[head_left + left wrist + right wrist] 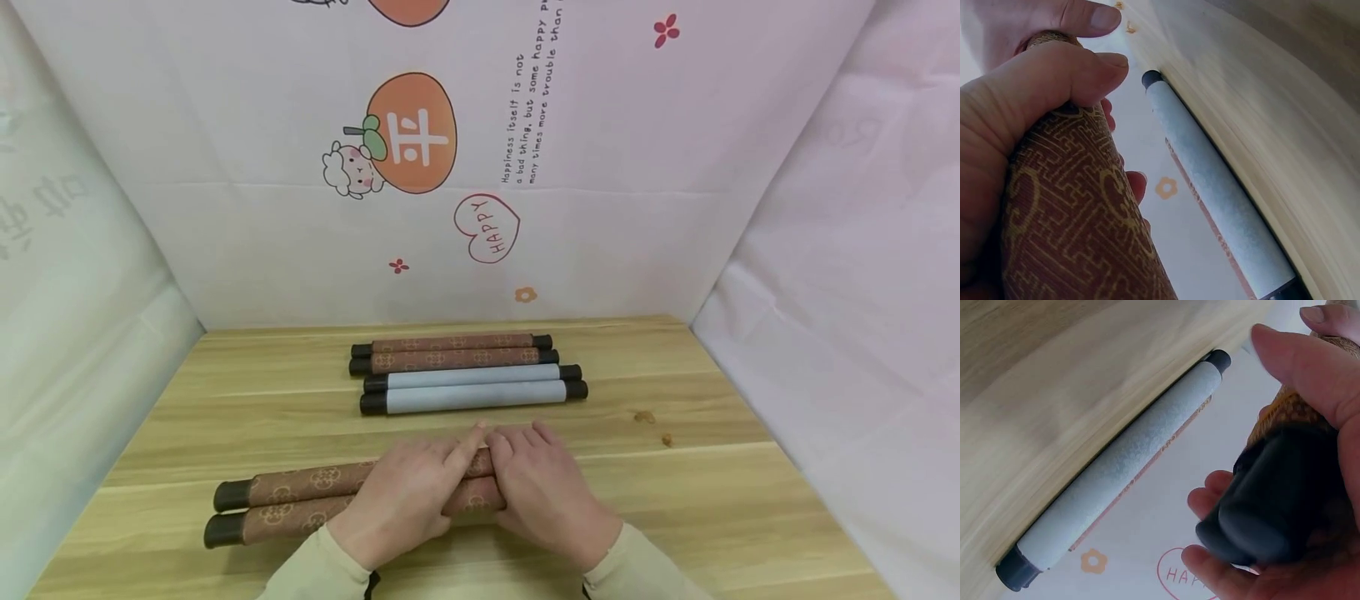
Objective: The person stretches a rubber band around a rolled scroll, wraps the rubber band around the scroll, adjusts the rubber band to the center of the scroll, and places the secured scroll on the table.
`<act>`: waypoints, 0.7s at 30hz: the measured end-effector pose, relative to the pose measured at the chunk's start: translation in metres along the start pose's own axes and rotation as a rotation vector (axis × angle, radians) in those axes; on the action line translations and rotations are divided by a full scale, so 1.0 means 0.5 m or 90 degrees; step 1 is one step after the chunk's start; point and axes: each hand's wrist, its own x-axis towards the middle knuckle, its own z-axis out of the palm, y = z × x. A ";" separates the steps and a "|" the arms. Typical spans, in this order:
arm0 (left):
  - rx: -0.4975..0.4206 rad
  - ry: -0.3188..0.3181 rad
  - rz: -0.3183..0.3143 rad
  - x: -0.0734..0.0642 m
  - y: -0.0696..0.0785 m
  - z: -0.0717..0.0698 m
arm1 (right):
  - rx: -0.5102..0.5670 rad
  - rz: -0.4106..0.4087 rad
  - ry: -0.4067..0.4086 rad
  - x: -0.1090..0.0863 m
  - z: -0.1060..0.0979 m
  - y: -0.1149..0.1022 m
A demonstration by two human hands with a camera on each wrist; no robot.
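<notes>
On the near side of the pale scrolls point(476, 397), we see the left hand point(405, 496) and right hand point(543, 496) both gripping two brown scrolls point(300, 485), probably to keep the pair together.

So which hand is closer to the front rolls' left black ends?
Left. The left hand grips the front rolls to the right of those black ends; the right hand is farther, at the other ends.
</notes>
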 end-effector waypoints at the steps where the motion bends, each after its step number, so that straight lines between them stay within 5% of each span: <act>1: -0.003 -0.001 -0.001 0.000 0.001 0.000 | 0.001 -0.001 0.002 0.001 0.000 -0.002; 21: -0.026 0.026 0.017 0.005 0.008 0.003 | -0.001 -0.024 0.048 0.009 0.010 -0.024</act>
